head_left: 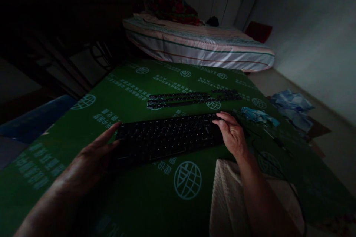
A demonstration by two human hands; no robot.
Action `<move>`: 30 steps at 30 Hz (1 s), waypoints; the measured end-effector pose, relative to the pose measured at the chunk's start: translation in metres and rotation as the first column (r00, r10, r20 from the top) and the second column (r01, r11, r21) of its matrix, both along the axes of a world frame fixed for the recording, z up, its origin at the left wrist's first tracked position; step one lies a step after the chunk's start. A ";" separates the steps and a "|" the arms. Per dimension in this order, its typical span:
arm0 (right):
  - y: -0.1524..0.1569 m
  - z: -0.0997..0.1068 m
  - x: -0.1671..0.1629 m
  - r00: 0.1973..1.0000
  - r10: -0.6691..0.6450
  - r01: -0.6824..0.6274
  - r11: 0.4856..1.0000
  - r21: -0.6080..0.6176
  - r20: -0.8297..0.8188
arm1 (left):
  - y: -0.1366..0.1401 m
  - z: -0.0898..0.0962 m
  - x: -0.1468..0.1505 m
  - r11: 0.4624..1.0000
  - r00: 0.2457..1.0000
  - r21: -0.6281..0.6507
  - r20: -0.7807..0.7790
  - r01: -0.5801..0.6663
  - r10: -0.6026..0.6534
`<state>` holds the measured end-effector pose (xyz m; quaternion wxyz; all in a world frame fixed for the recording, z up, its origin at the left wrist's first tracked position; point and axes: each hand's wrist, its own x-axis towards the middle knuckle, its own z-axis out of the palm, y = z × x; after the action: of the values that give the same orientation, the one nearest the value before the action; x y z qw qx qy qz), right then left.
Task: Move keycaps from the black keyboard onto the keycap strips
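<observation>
A black keyboard (169,133) lies slightly tilted across the green table in front of me. My left hand (96,155) grips its left end, fingers along the edge. At the keyboard's far right part is my right hand (232,133), with thumb and fingers close together on the keys and the far edge. Whether a small loose piece sits between those fingertips is too dark to tell. Beyond the keyboard, rows of loose black keycaps (178,98) are lined up, with a further group of keycaps (226,94) at their right end.
A crumpled blue wrapper (258,115), a thin pen-like tool (274,139) and a black cable (267,157) lie on the right. A beige cloth (226,192) is under my right forearm. The printed green table (133,81) reaches toward a bed (200,48). A blue seat (36,122) stands left.
</observation>
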<state>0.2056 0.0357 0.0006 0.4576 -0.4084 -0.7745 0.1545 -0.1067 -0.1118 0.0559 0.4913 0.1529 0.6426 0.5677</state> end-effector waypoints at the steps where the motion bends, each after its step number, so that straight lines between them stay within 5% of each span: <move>1: 0.000 0.000 0.000 1.000 0.005 -0.005 1.000 -0.003 0.004 | 0.000 -0.002 -0.001 1.000 1.000 0.000 -0.005 0.006 -0.006; 8: -0.003 -0.004 -0.006 0.980 0.062 -0.061 0.998 -0.012 0.187 | 0.001 -0.006 -0.006 1.000 0.999 -0.007 -0.050 0.002 -0.003; 19: -0.004 -0.002 -0.006 0.989 0.021 -0.023 1.000 0.014 0.144 | 0.001 -0.002 0.000 1.000 0.998 -0.027 -0.063 0.001 -0.003; 25: 0.004 0.002 0.003 0.984 -0.171 0.173 0.984 0.043 -0.057 | -0.001 0.003 0.003 0.999 0.997 -0.042 -0.071 -0.027 0.024; 30: 0.012 -0.002 0.012 0.947 -0.319 0.320 0.947 0.017 -0.034 | 0.001 -0.002 -0.013 0.997 0.992 -0.051 -0.117 -0.056 0.050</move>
<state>0.2177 0.0481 -0.0012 0.4928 -0.5209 -0.6929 0.0761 -0.1198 -0.1103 0.0539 0.4419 0.1551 0.6892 0.5529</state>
